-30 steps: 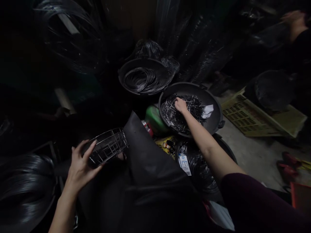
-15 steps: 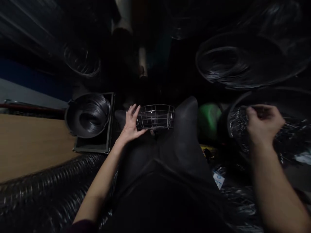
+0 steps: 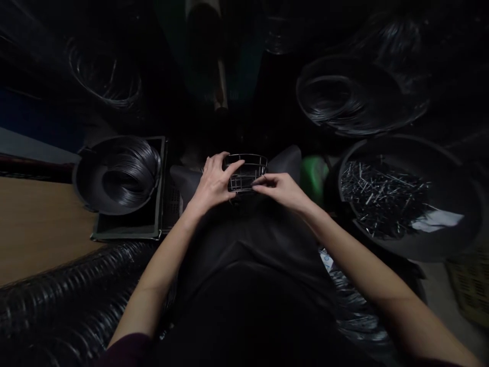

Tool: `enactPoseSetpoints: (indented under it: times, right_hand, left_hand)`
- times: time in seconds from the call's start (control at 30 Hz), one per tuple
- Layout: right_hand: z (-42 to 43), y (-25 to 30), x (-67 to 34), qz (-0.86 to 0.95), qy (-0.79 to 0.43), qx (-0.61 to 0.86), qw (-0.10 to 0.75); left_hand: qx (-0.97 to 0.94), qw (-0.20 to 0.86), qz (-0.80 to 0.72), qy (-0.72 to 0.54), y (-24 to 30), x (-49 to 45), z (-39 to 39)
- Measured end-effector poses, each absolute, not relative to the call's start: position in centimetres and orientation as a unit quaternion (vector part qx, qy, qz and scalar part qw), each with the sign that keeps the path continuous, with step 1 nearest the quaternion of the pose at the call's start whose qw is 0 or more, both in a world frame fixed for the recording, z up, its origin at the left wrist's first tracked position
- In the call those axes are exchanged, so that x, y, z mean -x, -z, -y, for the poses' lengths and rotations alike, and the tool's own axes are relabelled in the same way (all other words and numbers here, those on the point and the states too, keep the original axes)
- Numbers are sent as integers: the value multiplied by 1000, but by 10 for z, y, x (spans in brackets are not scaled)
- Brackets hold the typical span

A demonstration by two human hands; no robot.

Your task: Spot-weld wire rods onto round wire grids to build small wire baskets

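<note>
dim, cluttered floor space is seen all around, crowded with dark tubs and coils of wire. a small wire basket (image 3: 246, 171) is held at the centre, over a dark apron-covered lap (image 3: 244, 244). the basket is gripped from its left side by the left hand (image 3: 214, 182), whose fingers (image 3: 233, 168) are curled over the rim and spread across the near wall, with the thumb hidden behind. the right hand (image 3: 280, 189) is placed against the lower right of the basket, its fingertips (image 3: 260, 181) drawn together at the wire; something thin may be pinched there, but that cannot be told in the poor light. to the right, a round black tub of short metal pins (image 3: 382, 196) is set well apart from both hands. to the left, a tub holding coiled wire (image 3: 122, 173) is seen beside a wooden surface (image 3: 34, 229).
</note>
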State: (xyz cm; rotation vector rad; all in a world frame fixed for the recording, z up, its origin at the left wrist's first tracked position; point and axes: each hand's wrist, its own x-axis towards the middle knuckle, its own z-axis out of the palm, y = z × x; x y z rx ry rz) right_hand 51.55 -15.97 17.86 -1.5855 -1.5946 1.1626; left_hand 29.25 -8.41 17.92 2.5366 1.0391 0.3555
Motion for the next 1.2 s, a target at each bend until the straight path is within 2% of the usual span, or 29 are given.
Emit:
enactPoseSetpoints:
  times: [0.13,0.27,0.37,0.53,0.93,1.2]
  right_hand:
    - [138,-180,-492,752,-221,573,240]
    - [121,-189,-485,831,-100,512,191]
    - [102,-197,-486,853,-46,472,215]
    - [72,-202,-491,873,-24,396,285]
    - [50,-198,-501,887,-1,373,271]
    - [36,-209,-500,888,18,354,294]
  left_hand:
    - [-885,208,-379,-175,-189,-277,74]
    - [-866,237,-390,-203,-205,-261,56]
    - [-862,236,-386,-227,-212,-255,41]
    - [-862,223,-373,-262,-211,-253,21]
    - [-838,208,-395,-313,-193,-259,8]
    - [-843,211,-376,-321,-199,-258,-8]
